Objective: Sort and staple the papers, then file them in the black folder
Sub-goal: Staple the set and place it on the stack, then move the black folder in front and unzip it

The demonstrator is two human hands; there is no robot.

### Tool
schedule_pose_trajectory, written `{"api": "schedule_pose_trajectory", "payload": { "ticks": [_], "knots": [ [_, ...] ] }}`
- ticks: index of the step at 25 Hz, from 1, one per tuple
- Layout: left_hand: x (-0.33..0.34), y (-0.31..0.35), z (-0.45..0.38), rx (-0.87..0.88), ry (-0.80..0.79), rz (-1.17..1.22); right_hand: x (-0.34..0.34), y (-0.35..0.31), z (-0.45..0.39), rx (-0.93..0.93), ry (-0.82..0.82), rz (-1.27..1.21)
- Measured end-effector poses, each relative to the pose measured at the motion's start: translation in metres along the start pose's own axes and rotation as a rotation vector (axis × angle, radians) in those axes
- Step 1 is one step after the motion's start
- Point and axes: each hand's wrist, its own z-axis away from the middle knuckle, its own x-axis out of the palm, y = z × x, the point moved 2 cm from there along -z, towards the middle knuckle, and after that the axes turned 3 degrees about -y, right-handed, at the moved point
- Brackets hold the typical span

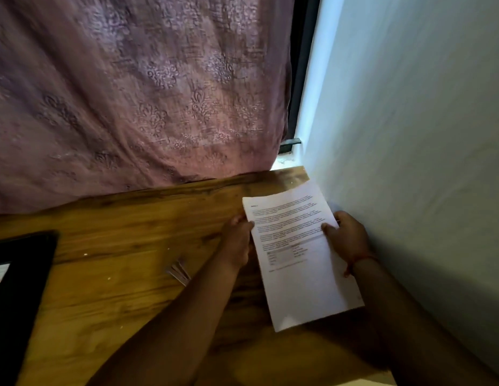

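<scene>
Two big things fill my view: the purple curtain [137, 93] and the wooden table [117, 235]. My black folder [19, 288] lies far off at the table's left edge. Closer, I hold the papers [301, 254] up by the wall. My left hand [237, 240] pinches their left edge, thumb on top. My right hand [346, 238] grips the right edge the same way. I think I should tap the sheets even, so all the edges line up before stapling. Some small shiny staple strips [179, 271] wait on the table nearby.
</scene>
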Motion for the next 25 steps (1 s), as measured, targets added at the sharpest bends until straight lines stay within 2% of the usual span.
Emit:
{"api": "schedule_pose_trajectory", "payload": {
  "ticks": [3,7,10,13,18,22,25],
  "knots": [
    [0.010,-0.011,-0.012,-0.025,-0.023,-0.192,0.006,-0.001,-0.004,0.058,0.071,0.081],
    [0.009,-0.023,-0.021,0.106,-0.034,-0.576,0.015,-0.005,-0.004,-0.011,0.070,0.222],
    [0.010,-0.027,-0.020,0.199,0.062,-0.799,0.024,-0.001,-0.005,-0.070,0.028,0.399],
    [0.006,-0.034,-0.019,0.219,0.127,-0.914,0.034,0.007,-0.006,-0.106,0.005,0.496],
    [0.000,-0.045,-0.019,0.215,0.168,-0.905,0.055,0.012,-0.004,0.025,-0.066,0.449],
    [-0.003,-0.048,-0.018,0.166,0.152,-0.722,0.060,0.015,-0.006,0.073,-0.102,0.432],
    [0.005,-0.049,-0.016,0.110,0.063,-0.591,0.057,0.015,-0.009,0.098,-0.103,0.444]
  ]
}}
